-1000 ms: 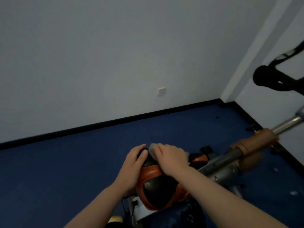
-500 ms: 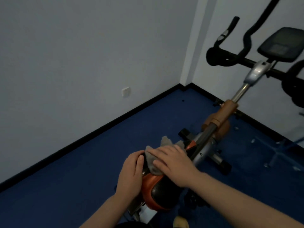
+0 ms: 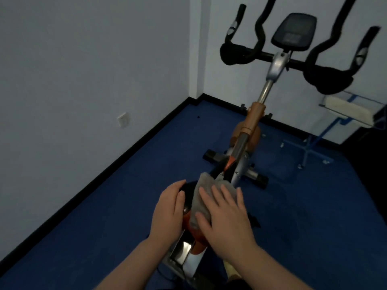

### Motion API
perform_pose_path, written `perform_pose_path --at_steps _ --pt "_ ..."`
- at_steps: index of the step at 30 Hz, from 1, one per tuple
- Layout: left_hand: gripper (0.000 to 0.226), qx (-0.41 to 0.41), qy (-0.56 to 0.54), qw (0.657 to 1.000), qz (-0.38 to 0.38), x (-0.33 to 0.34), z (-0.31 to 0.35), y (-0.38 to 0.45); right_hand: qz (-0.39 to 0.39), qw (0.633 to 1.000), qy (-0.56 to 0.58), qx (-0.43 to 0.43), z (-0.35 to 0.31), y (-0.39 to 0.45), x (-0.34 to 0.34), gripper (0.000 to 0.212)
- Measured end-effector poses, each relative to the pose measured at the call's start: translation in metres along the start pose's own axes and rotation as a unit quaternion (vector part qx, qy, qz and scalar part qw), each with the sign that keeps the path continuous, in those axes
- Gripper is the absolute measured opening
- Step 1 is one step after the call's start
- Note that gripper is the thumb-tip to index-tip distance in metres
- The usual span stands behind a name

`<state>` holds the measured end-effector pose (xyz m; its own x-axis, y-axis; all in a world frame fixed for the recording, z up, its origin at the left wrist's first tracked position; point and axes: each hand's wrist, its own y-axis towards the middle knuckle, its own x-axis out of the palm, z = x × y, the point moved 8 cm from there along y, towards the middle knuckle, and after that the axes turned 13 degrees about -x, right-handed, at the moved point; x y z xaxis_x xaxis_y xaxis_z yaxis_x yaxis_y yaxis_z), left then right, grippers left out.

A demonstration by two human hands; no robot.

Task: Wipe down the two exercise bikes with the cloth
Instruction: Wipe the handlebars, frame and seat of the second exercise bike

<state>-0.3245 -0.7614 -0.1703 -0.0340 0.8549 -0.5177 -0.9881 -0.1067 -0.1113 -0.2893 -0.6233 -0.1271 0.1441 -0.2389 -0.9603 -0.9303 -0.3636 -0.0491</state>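
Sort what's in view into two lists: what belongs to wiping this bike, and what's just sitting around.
Part of the job:
- grey cloth, pressed flat on the saddle by the right hand
- saddle, steadied on its side by the left hand
- exercise bike frame, handlebars and console

Just lying about:
- blue-framed stand by the right wall
- wall socket
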Motion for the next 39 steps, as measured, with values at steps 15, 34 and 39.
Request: perform_pose_path --at_steps 15,34,39 --pt "0.034 0.012 -0.014 1.000 -0.011 -0.005 0.010 -0.005 0.006 0.979 0.082 0.187 -0.003 -0.013 0.018 0.061" --pt "0.031 0.082 0.205 0.975 0.009 0.014 0.050 0.019 0.074 0.965 0.189 0.168 0.027 -0.007 0.015 0.056" --pt "0.031 0.075 0.193 0.978 0.021 0.011 0.049 0.016 0.025 0.980 0.153 0.124 0.003 -0.029 0.024 0.058"
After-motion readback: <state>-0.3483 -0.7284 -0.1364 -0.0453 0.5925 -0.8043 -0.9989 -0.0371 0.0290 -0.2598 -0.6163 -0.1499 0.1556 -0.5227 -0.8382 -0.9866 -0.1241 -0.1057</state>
